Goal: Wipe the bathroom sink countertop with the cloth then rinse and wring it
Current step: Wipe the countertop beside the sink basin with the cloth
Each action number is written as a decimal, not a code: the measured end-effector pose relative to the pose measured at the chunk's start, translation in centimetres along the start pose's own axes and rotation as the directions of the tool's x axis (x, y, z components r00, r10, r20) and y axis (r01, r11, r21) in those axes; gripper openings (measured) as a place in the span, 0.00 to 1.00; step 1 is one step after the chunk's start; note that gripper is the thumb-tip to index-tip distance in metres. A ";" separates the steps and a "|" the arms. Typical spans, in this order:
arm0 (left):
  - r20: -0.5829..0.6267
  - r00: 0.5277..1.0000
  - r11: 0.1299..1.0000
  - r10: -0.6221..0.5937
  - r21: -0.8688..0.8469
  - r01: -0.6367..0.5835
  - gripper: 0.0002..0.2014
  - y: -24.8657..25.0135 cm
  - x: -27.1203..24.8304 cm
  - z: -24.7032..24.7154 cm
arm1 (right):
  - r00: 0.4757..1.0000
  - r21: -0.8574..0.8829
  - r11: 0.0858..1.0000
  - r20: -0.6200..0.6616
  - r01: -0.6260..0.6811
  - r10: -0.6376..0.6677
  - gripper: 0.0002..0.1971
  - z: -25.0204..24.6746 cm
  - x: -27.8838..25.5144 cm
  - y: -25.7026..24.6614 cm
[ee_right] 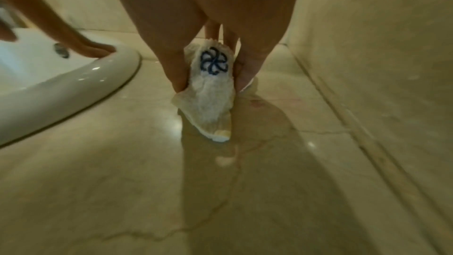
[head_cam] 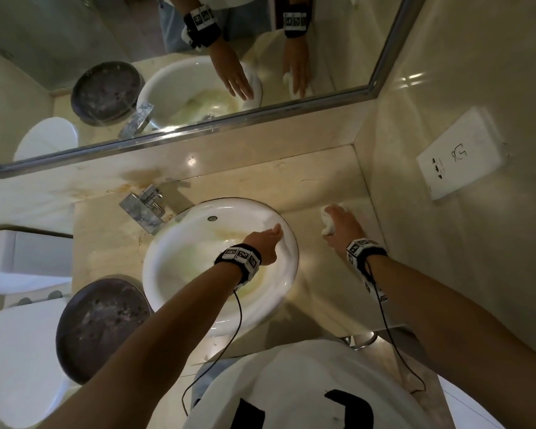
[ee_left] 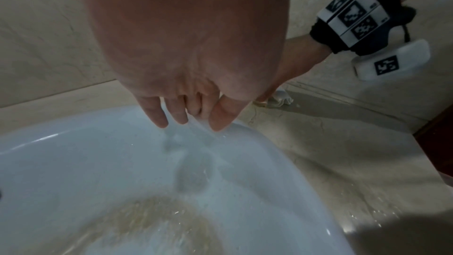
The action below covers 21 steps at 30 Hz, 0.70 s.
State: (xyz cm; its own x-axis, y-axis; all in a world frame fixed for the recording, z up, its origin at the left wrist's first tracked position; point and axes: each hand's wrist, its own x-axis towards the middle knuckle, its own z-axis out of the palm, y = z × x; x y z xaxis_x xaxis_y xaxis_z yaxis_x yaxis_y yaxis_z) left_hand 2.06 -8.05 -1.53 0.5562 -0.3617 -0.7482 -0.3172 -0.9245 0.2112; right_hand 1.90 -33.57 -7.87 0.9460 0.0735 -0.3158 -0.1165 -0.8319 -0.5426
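A small white cloth (head_cam: 327, 226) with a dark blue flower mark (ee_right: 212, 63) lies bunched on the beige marble countertop (head_cam: 319, 274), right of the sink and near the side wall. My right hand (head_cam: 342, 224) pinches the cloth (ee_right: 210, 94) between thumb and fingers and presses it onto the wet stone (ee_right: 122, 181). My left hand (head_cam: 266, 239) is over the right side of the white sink (head_cam: 180, 243) with straight fingers (ee_left: 157, 115) touching the rim and holding nothing. The basin (ee_left: 98, 162) has a brownish stain at its bottom.
A chrome faucet (head_cam: 146, 209) stands at the sink's back left. A dark round bowl (head_cam: 99, 326) sits on the counter's front left, beside a white toilet (head_cam: 22, 351). A mirror (head_cam: 198, 72) runs along the back wall. A white socket plate (head_cam: 458, 153) is on the right wall.
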 end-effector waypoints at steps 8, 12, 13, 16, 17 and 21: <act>-0.009 1.000 0.999 0.024 0.043 -0.024 0.42 -0.4 0.3 -0.1 | 0.986 0.027 0.997 0.147 0.072 -0.075 0.35 4.1 0.1 -4.8; 0.025 1.000 0.999 -0.016 0.043 0.015 0.39 -1.1 0.9 -1.4 | 0.997 0.052 0.997 0.063 0.050 -0.053 0.31 1.4 0.9 -3.4; 0.017 1.000 0.999 -0.018 0.037 0.017 0.37 -1.3 0.9 -2.0 | 0.998 0.036 0.998 -0.018 0.053 -0.052 0.29 0.3 1.2 -2.9; -0.103 0.994 0.999 -0.040 0.012 0.041 0.32 -2.3 1.3 -3.1 | 0.969 -0.042 0.999 -0.247 -0.008 -0.003 0.27 -1.9 2.3 -0.8; -0.176 0.982 0.998 -0.068 0.006 0.070 0.31 -2.6 1.3 -3.2 | 0.959 -0.049 0.998 -0.282 -0.045 0.030 0.28 -2.2 2.5 0.0; -0.313 0.911 0.964 -0.267 -0.070 0.258 0.30 -4.6 1.9 -3.6 | 0.953 -0.041 0.987 -0.269 -0.157 0.141 0.30 -1.4 3.0 1.6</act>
State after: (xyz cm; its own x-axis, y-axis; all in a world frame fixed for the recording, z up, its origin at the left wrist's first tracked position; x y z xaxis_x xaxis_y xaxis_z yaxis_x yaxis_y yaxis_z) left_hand 7.34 -4.91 -1.63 0.8323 -0.1205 -0.5410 -0.1085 -0.9926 0.0541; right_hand 4.98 -35.47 -8.65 0.9664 -0.1946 -0.1681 -0.2511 -0.8552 -0.4535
